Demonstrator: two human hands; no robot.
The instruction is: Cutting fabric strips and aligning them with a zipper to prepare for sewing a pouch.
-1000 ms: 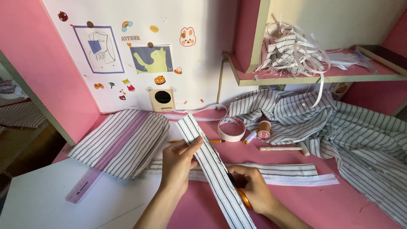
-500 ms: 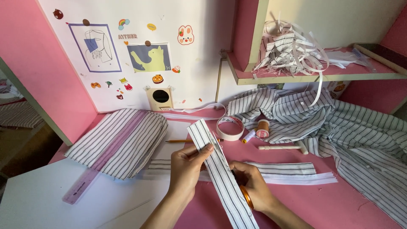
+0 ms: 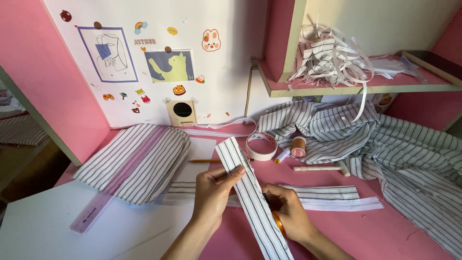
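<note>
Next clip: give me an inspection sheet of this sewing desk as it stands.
Surface: pink desk, white sheet at left.
Job's things: striped fabric strip, pinched by left hand; right hand holds orange-handled scissors against it.
Clutter: folded striped fabric, ruler, pencil, tape roll, thread spools, striped garment.
Hands: both gripping.
Cables: nothing seen.
Surroundings: stickered wall, shelf of fabric scraps.
</note>
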